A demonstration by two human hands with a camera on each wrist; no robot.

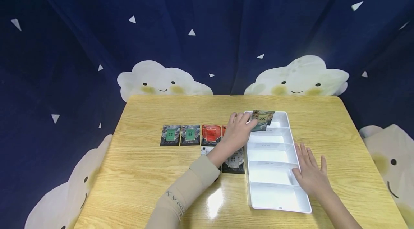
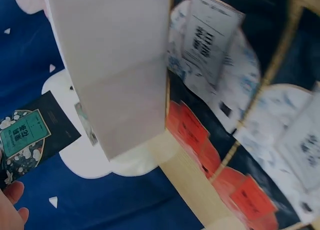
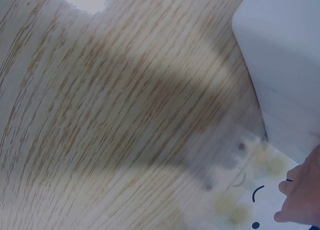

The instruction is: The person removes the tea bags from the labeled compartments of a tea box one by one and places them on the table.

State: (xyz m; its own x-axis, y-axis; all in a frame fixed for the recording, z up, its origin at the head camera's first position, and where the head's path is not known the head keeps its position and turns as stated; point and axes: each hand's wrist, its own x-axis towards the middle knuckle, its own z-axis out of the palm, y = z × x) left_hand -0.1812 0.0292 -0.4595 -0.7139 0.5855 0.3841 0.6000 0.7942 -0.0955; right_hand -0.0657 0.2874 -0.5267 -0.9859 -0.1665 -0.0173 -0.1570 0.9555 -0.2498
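My left hand [image 1: 238,130] reaches over the far end of a white divided tray [image 1: 280,209]. Between thumb and fingers it pinches a dark flat sachet [image 1: 262,118], tilted above the farthest compartment. The left wrist view shows that sachet's green label [image 2: 24,134], with the hand's fingertips at its lower edge. Along the tray's right side lies my right hand [image 1: 312,177], fingers spread and straight, thumb at the rim. In the right wrist view, the right hand [image 3: 302,192] appears beside the tray's white outer wall [image 3: 285,79].
Left of the tray, sachets lie in rows on the wooden table [image 1: 139,171]: two with green labels [image 1: 170,135], red ones [image 1: 211,135] and white-patterned ones [image 1: 233,162] nearer me. My left forearm covers part of them. A dark blue curtain [image 1: 207,13] hangs behind the table.
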